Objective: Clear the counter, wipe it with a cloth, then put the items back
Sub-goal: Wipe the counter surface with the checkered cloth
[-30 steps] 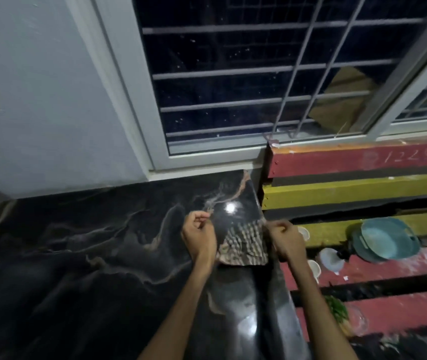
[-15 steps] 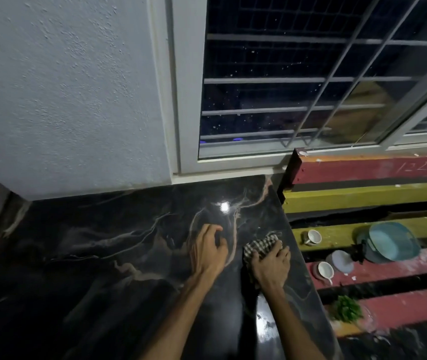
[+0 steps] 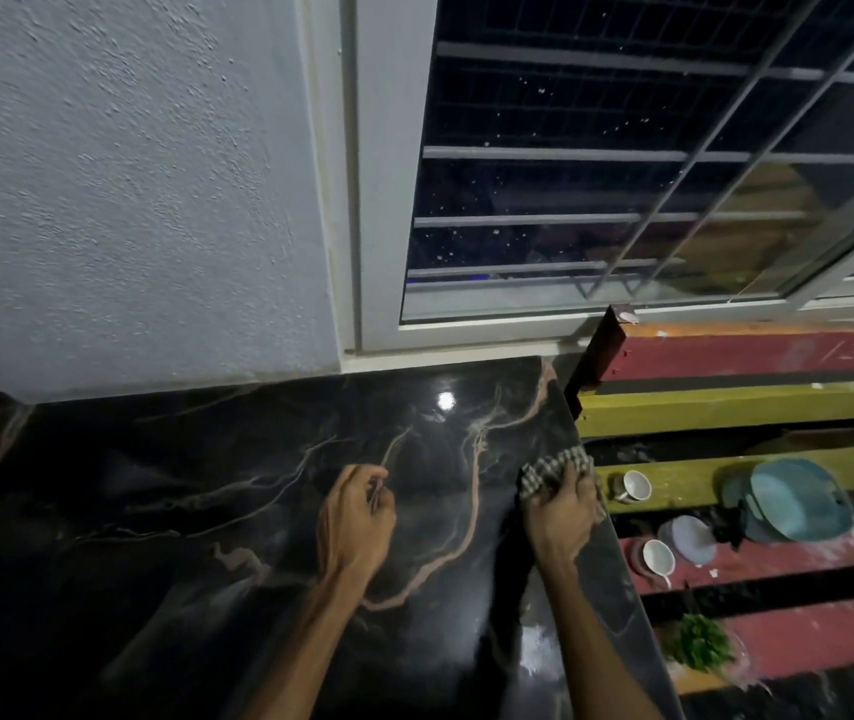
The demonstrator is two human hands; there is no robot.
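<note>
Wiping under way: surface (image 3: 207, 511) cleared, right hand (image 3: 562, 511) fingers clamped on checked cloth (image 3: 552, 467) at right edge, left hand (image 3: 357, 517) fingers loosely curled, empty; cups (image 3: 635, 485) not yet returned.

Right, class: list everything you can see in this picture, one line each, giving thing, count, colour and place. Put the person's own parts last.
Counter: one, black with pale veins, centre and left.
Cloth: one, checked, at the counter's right edge, under the right hand.
Cups: two, white, on the planks at right.
Basin: one, teal, on the planks.
Greens: one bunch, on a red plank.
Planks: several, red and yellow, right.
Window: one, white frame, barred.
Wall: grey-white, left.
Left hand: over the counter, fingers curled.
Right hand: pressing the cloth.
</note>
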